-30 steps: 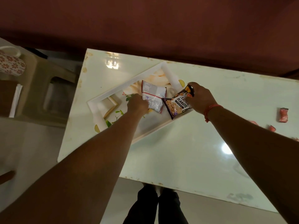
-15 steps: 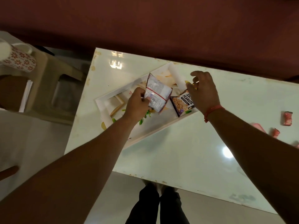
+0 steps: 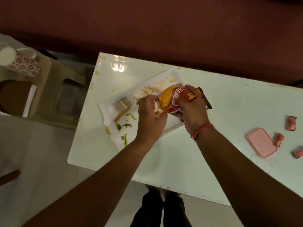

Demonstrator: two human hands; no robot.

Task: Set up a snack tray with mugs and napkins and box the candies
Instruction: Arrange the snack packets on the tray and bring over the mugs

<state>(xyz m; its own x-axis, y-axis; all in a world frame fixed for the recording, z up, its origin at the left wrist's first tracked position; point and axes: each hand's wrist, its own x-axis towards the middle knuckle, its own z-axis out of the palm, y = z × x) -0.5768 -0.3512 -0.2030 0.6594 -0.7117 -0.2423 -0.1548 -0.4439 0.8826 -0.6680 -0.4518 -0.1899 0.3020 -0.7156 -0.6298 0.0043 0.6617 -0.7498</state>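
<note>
Right over the white tray (image 3: 105, 106), both hands meet on a yellow and red snack packet (image 3: 170, 99). The right hand (image 3: 191, 110) has its fingers curled tight round the packet's red end, and a dark wrapper (image 3: 205, 100) pokes out behind them. The left hand (image 3: 150, 117) pinches the packet's near edge, fingers closed on it. The tray sits askew on the pale table (image 3: 180, 153), its leaf-print floor showing near the left hand. Well off to the right on the table lies a pink lid (image 3: 260, 142), with three red-wrapped candies (image 3: 291, 122) around it, one touching its edge. On a beige stool (image 3: 49, 82) left of the table stands a flower-patterned mug (image 3: 23, 64).
</note>
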